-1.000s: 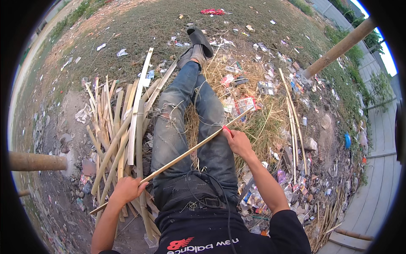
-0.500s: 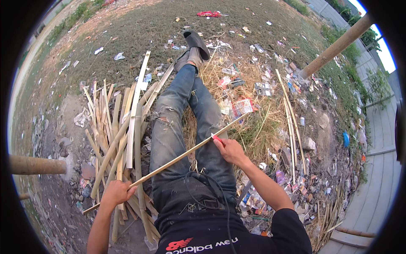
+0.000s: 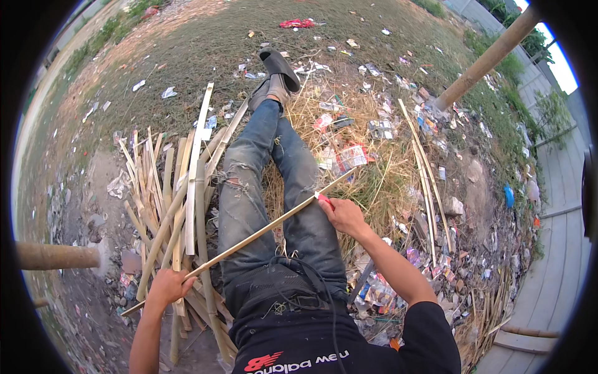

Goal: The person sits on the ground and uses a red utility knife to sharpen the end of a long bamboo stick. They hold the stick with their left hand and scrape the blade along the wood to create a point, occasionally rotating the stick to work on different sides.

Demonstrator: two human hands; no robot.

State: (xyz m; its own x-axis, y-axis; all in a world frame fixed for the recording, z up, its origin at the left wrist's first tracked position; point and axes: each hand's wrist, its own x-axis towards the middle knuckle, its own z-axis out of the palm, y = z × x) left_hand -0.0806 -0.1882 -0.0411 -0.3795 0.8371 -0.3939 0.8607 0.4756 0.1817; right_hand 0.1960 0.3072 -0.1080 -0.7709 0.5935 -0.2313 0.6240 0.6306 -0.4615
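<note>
A long, thin bamboo strip (image 3: 261,230) lies slantwise across my thighs, its far end up to the right. My left hand (image 3: 167,287) is closed around the strip near its lower left end, beside my hip. Closed on a small red-handled knife (image 3: 323,199), my right hand (image 3: 345,217) is over my right thigh. The knife's pale tip meets the strip a short way below the far end. My fingers hide most of the handle. My outstretched legs (image 3: 246,193) in torn jeans are crossed at the ankles.
Left of my legs lies a pile of split bamboo pieces (image 3: 163,218). More long strips (image 3: 425,181) lie at the right. Dry straw (image 3: 380,187) and scattered litter cover the ground. Bamboo posts stand at the left (image 3: 59,256) and upper right (image 3: 489,59), with a grey wall (image 3: 560,206) at far right.
My right hand with the knife has slid a little along the strip toward its far end. My left hand keeps its hold. The whole view has shifted slightly.
</note>
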